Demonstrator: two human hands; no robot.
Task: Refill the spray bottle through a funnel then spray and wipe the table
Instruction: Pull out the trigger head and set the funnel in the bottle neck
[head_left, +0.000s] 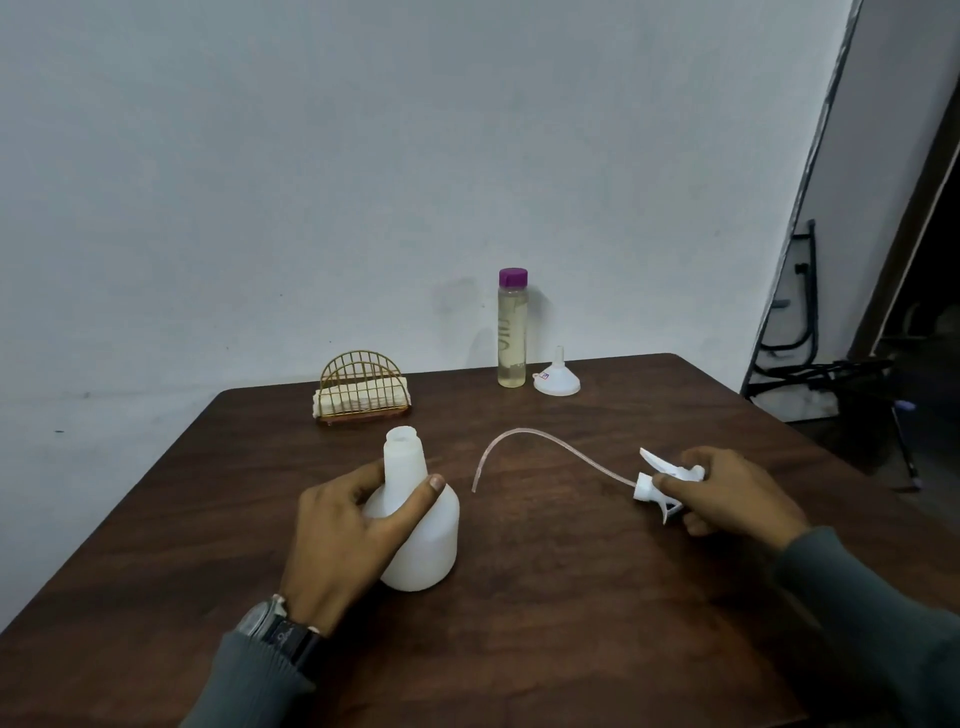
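Observation:
A white spray bottle (434, 540) stands upright on the brown table (571, 597) with its neck uncapped. My left hand (345, 525) grips it around the shoulder. My right hand (732, 493) holds the white trigger spray head (665, 480), just above or on the table to the right of the bottle. The head's thin curved dip tube (545, 439) arcs left toward the bottle. At the back of the table stand a tall clear bottle (511, 338) of yellowish liquid with a purple cap, and beside it a small white funnel (557, 379), mouth down.
A gold wire holder (362, 387) with folded pale cloths or napkins stands at the back left of the table. The table is set against a white wall. To the right, beyond the table edge, are a dark metal frame (810, 343) and a doorway.

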